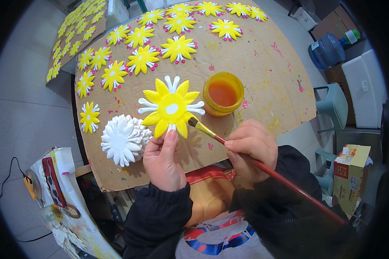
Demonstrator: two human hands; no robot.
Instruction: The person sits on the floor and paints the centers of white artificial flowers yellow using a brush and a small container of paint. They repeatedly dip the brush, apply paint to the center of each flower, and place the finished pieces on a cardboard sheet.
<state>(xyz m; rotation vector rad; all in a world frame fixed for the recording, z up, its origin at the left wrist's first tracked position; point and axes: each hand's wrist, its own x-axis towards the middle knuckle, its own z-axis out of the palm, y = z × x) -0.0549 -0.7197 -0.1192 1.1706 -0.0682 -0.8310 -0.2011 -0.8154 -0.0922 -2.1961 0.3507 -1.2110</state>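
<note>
My left hand (165, 162) holds a yellow-and-white molded flower (180, 110) by its lowest white petal, between thumb and fingers. The flower has a white spot in its yellow center and white petals between yellow ones. In my right hand (253, 152) is a paintbrush (278, 178) with a red handle, its dark bristles at a lower right yellow petal. Behind the hands, an open jar (223, 94) of orange-yellow liquid stands on the cardboard. Unpainted white flowers (121, 140) lie piled left of my left hand.
Many yellow flowers with pink-tipped white petals (143, 60) lie across the back and left of the cardboard (262, 61); more cover another board (81, 29) at far left. A side table (90, 223) at lower left holds a phone (53, 181). Stools (332, 103) stand at right.
</note>
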